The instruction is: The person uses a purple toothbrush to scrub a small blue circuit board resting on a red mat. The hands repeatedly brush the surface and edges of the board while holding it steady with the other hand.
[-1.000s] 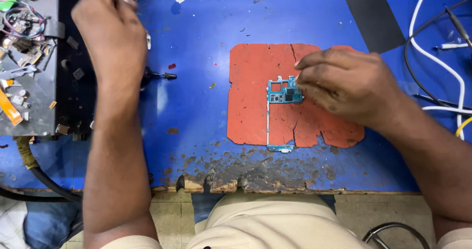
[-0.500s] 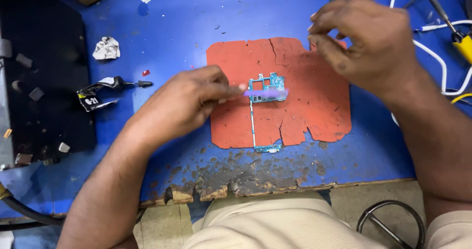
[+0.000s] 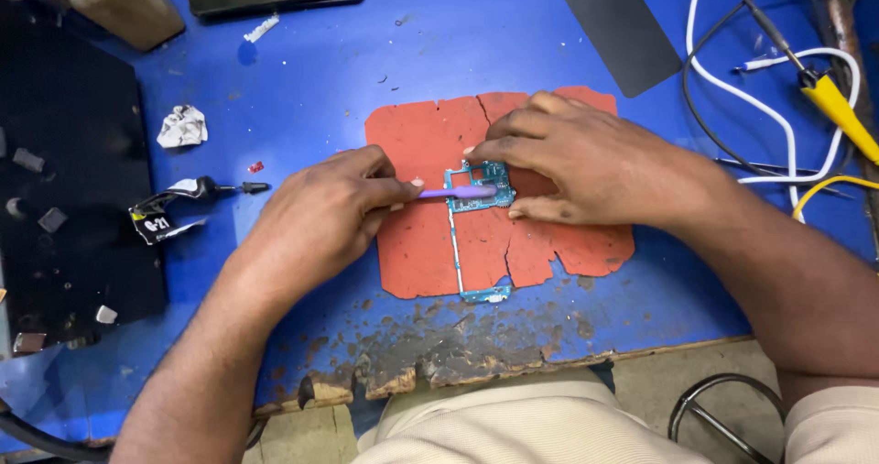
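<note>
A small teal circuit board (image 3: 481, 189) lies on a cracked red mat (image 3: 412, 244), its thin frame strip running down toward the table's near edge. Across its top lies a purple tool (image 3: 458, 192), long axis left to right, tip pointing right. The left hand (image 3: 320, 217) pinches the tool's handle end between closed fingers. The right hand (image 3: 595, 166) presses spread fingertips on the board's top and right edges, pinning it. The mat sits on a blue table (image 3: 302, 88) with a chipped, worn front edge. A black pad (image 3: 73, 180) holding small loose parts lies at left; a crumpled paper (image 3: 181, 125), white cables (image 3: 732, 88) and a yellow-handled tool (image 3: 838, 107) lie farther off.
</note>
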